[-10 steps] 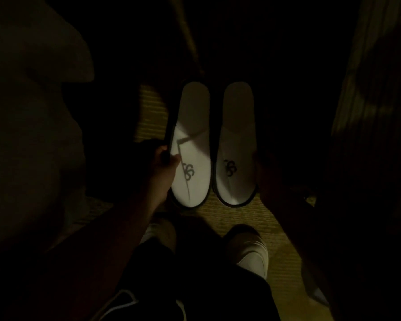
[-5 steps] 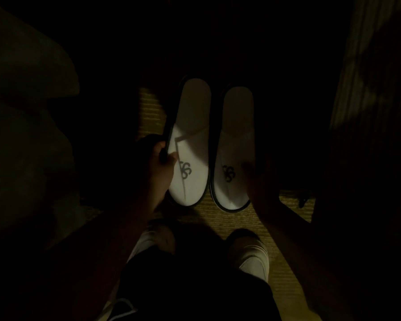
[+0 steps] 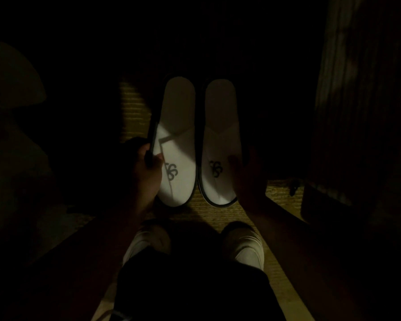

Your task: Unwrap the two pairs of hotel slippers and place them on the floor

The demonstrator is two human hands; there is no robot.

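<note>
The slippers, one white pair with a dark logo on each upper, sit side by side over the woven floor, toes toward the person and heels away. The left slipper is tilted, its outer dark-trimmed edge raised, and the left hand is clamped on that edge, thumb on the upper and fingers wrapped under the sole. The right slipper appears to lie flatter; the right hand rests against its outer side with fingers extended, but the dim light makes it impossible to tell whether that hand is gripping or only touching. No wrapper is visible on either slipper, so this pair is judged unwrapped and in the placing step; the second pair is not discernible in the dark surroundings. To complete the step well, lower the raised edge of the left slipper until the sole lies flat, then release the pinch without dragging the slipper sideways. Keep the two inner edges parallel and just beside each other, as they are now. Use the right hand to steady the right slipper while the left one settles. The person's own feet are near the toes, so avoid nudging the pair when the hands are lifted away.
</note>
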